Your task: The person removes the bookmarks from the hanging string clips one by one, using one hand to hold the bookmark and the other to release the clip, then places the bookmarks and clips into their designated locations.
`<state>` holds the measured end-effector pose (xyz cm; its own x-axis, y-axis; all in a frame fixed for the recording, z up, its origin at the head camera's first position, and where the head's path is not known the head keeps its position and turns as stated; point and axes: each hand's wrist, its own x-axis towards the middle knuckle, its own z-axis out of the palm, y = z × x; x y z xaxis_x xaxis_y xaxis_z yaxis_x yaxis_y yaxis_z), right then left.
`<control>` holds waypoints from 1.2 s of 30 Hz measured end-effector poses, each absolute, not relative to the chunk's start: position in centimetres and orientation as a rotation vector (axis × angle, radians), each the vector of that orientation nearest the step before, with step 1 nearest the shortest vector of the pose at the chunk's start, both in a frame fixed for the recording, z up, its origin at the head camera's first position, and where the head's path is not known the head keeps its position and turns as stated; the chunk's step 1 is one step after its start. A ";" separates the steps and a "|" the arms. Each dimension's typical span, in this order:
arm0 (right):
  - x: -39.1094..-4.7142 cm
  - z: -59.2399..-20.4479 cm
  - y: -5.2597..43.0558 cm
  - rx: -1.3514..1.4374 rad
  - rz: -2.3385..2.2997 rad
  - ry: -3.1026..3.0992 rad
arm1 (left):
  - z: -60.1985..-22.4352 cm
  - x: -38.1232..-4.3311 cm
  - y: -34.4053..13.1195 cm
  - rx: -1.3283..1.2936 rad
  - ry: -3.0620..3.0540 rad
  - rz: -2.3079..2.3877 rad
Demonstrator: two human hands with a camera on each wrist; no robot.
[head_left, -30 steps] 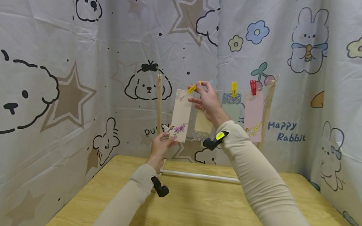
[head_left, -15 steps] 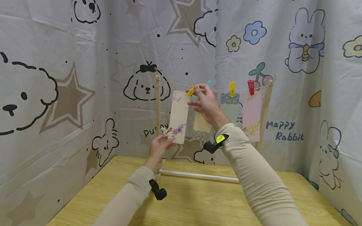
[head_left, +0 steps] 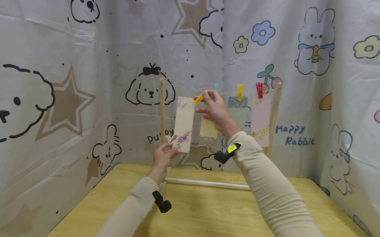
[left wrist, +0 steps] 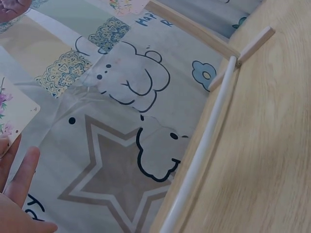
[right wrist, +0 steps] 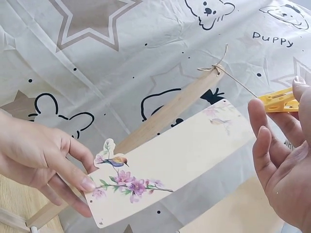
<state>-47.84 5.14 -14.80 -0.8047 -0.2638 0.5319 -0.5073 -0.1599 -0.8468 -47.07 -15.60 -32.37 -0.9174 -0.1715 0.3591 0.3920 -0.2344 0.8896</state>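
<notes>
My left hand (head_left: pixel 161 160) pinches the lower end of a cream bookmark-like card (head_left: pixel 184 124), printed with pink blossoms and a bird. The card stands nearly upright, leaning slightly, in front of the string. With thumb and index finger my right hand (head_left: pixel 218 112) grips a yellow clothespin (right wrist: pixel 277 101) near the card's upper right corner; its other fingers are spread beside the card's edge. In the right wrist view, the string (right wrist: pixel 241 82) runs from the wooden post's tip towards this clothespin. Only the card's lower corner shows in the left wrist view.
From the same string hang a lace-edged cream card (head_left: pixel 208 130), a green card (head_left: pixel 240 116) under a yellow clip (head_left: pixel 240 91), and a pink card (head_left: pixel 261 120) under a red clip (head_left: pixel 259 90). Wooden posts (head_left: pixel 162 112) and a white rod (head_left: pixel 208 183) form the stand on the wooden table (head_left: pixel 197 217).
The view has shifted slightly right. The card sits a little lower, and the clothespin in my right hand has dropped slightly and tilts more. Both hands keep their holds.
</notes>
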 end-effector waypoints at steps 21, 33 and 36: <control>-47.6 -16.3 6.3 0.885 2.099 -1.940 | -33.7 -46.3 -15.7 -0.237 -1.711 -2.185; -47.6 -16.6 6.3 0.892 2.089 -1.957 | -34.1 -46.1 -15.7 -0.275 -1.732 -2.181; -47.5 -16.8 6.3 0.874 2.090 -1.976 | -34.4 -46.0 -15.7 -0.275 -1.736 -2.182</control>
<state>-47.55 6.34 -16.77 -0.8226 -0.2861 0.4913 -0.4744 -0.1308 -0.8705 -46.02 -15.67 -34.40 -0.9242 -0.1412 0.3549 0.3776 -0.1970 0.9048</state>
